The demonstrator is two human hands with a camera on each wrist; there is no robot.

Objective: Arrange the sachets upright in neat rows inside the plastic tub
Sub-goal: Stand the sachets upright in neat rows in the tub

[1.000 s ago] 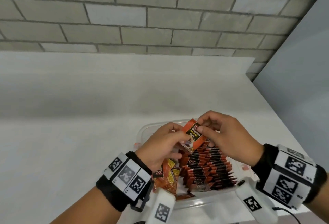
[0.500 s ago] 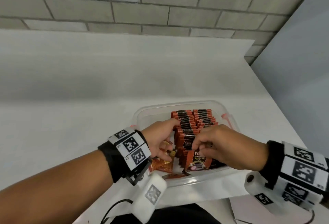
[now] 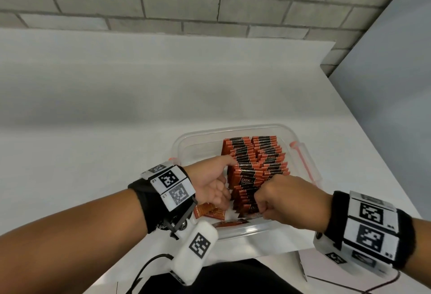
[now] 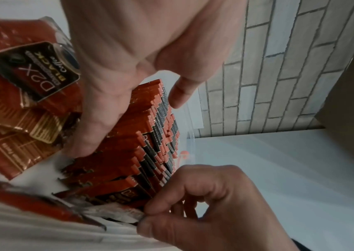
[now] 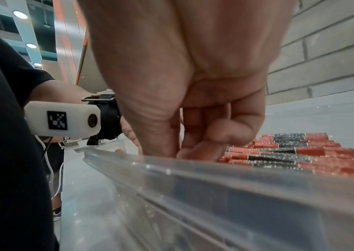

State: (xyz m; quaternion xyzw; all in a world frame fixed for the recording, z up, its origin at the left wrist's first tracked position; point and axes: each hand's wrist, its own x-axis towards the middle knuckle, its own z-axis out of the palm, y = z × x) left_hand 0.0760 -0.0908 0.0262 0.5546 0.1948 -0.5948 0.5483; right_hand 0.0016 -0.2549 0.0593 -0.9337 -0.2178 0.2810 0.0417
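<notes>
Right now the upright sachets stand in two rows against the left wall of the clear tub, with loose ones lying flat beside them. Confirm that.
Wrong side. The head view shows the upright sachets standing in two rows toward the right wall of the clear tub; the left part holds the loose sachets lying flat, as you said.

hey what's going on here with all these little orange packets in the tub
A person is filing coffee sachets upright into a clear plastic tub. The right hand pinches the nearest sachet at the front of the standing rows, while the left hand rests straight fingers against the rows' side. Loose sachets lie flat in the tub's near left corner, not yet stood up.
</notes>
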